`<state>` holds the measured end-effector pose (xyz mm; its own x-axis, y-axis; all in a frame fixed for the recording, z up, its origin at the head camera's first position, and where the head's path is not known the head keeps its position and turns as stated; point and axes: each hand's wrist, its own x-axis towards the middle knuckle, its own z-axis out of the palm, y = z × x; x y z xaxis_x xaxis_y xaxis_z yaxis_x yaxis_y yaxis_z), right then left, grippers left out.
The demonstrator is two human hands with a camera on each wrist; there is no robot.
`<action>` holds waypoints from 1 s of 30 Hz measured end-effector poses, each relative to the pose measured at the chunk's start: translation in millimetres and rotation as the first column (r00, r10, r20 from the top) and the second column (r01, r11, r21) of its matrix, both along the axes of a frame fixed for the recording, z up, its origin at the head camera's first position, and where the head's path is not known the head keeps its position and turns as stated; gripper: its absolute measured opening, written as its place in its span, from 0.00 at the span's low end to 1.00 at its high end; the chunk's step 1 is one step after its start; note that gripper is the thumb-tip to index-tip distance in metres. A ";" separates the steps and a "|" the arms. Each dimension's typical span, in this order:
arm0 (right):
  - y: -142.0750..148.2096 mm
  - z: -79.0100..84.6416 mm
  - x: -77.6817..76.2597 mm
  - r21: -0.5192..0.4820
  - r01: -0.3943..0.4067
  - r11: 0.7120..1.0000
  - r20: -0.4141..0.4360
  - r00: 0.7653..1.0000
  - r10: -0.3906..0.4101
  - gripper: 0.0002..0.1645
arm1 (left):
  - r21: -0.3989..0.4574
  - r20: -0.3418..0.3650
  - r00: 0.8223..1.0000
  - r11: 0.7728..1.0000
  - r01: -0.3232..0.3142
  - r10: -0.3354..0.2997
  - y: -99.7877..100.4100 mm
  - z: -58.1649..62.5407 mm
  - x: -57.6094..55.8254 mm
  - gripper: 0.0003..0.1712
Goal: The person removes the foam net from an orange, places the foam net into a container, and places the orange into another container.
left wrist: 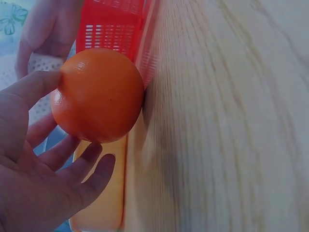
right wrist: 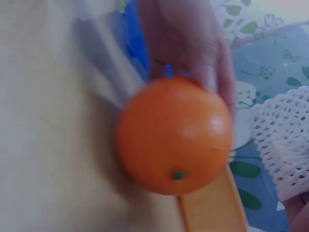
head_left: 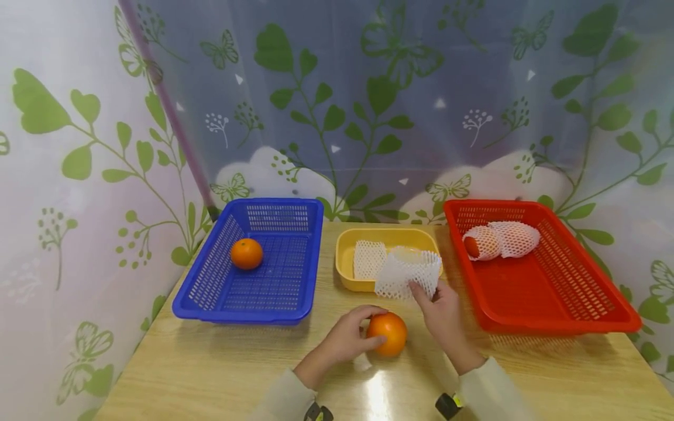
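My left hand (head_left: 344, 336) grips an orange (head_left: 388, 334) at the front middle of the wooden table, thumb on one side and fingers on the other. In the left wrist view the fingers (left wrist: 99, 176) curl below the fruit (left wrist: 99, 94). To its right, my right hand (head_left: 442, 313) pinches a white foam net sleeve (head_left: 408, 273) by its lower edge, above the front rim of a yellow basin. The sleeve (right wrist: 287, 140) hangs apart from the orange (right wrist: 176, 137) in the right wrist view. Another foam net (head_left: 370, 259) lies in the yellow basin (head_left: 347, 285).
On the left stands a blue basket (head_left: 274, 292) with one orange (head_left: 246, 254) inside. A red basket (head_left: 521, 298) on the right holds fruit in white foam nets (head_left: 515, 238). Behind the table (head_left: 210, 374) hangs a leaf-patterned curtain (head_left: 337, 117).
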<state>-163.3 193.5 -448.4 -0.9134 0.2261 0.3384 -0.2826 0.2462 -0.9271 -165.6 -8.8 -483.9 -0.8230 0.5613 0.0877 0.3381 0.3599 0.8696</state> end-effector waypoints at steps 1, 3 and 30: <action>0.5 2.6 -5.8 0.001 0.004 1.000 -0.005 1.000 -0.004 0.17 | -0.006 -0.012 1.000 1.000 0.007 -0.007 -0.1 0.0 0.1 0.26; 1.8 8.7 -16.3 0.009 0.011 1.000 -0.013 1.000 -0.011 0.17 | -0.023 -0.028 1.000 1.000 0.011 -0.012 -0.4 -0.4 0.5 0.27; 2.7 9.1 -103.3 0.330 -0.048 0.943 0.330 0.941 -0.068 0.32 | -0.077 -0.050 0.999 0.997 -0.018 0.014 -3.0 1.2 1.7 0.28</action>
<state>-266.7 196.2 -439.4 -0.9837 0.1646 0.0724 0.0315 0.5539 -0.8320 -163.9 -11.8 -482.8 -0.8277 0.5546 0.0853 0.3735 0.4310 0.8214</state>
